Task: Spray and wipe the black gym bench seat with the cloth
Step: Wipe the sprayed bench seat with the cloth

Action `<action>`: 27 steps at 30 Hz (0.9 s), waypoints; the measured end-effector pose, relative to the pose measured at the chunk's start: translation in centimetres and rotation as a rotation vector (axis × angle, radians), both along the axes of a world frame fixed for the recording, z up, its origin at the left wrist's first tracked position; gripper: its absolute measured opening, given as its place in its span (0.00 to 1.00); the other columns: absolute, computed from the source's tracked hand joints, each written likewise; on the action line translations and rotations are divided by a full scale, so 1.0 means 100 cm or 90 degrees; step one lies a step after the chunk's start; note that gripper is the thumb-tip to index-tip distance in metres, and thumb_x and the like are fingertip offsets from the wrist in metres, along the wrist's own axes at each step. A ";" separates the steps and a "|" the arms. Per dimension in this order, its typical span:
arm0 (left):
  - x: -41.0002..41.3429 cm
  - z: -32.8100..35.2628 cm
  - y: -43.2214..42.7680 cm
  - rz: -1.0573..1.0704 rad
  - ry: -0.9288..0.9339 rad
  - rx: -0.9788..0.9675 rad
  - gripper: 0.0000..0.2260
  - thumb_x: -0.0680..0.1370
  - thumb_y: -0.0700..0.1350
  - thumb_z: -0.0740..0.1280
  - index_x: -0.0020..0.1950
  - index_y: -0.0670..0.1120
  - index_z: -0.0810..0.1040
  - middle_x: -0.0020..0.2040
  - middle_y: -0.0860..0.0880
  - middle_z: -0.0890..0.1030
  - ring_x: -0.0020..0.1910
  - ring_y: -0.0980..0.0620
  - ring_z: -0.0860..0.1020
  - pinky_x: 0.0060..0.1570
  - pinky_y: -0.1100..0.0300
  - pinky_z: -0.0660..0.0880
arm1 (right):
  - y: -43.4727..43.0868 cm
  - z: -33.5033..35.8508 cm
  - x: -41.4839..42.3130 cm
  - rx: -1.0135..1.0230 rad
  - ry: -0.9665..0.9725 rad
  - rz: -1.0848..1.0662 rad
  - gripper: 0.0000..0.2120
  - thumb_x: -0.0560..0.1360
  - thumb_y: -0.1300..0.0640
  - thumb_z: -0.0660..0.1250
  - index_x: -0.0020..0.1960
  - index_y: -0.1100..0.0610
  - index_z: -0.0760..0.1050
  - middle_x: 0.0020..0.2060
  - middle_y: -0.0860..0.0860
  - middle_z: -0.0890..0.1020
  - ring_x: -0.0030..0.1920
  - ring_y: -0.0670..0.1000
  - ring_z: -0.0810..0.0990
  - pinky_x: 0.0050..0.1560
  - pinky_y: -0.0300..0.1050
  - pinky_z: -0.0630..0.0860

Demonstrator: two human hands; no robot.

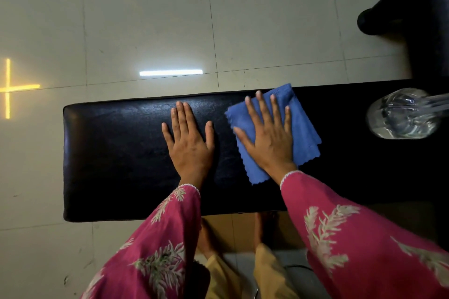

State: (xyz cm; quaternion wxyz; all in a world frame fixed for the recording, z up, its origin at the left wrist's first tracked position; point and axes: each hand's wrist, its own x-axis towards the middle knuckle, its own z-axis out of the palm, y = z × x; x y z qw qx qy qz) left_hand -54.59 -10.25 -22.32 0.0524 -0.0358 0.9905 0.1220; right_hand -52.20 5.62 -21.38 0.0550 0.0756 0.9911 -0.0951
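The right hand (269,136) presses the cloth (303,133) flat, 5 fingers straight. The left hand (189,143) lies flat just beside it. The bench seat (109,153) runs lengthwise left of both.

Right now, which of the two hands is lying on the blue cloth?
The right hand, with fingers spread flat on the blue cloth. The left hand rests on the bare black bench seat beside it.

Right hand (267,138) flat on cloth (303,133), apparently pressing.
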 end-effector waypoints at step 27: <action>0.037 0.005 0.009 -0.251 0.006 0.026 0.27 0.79 0.55 0.49 0.75 0.43 0.58 0.75 0.46 0.60 0.73 0.54 0.54 0.72 0.54 0.43 | 0.031 0.006 0.088 0.036 -0.011 -0.168 0.32 0.76 0.35 0.41 0.75 0.50 0.52 0.74 0.51 0.58 0.73 0.53 0.52 0.71 0.52 0.45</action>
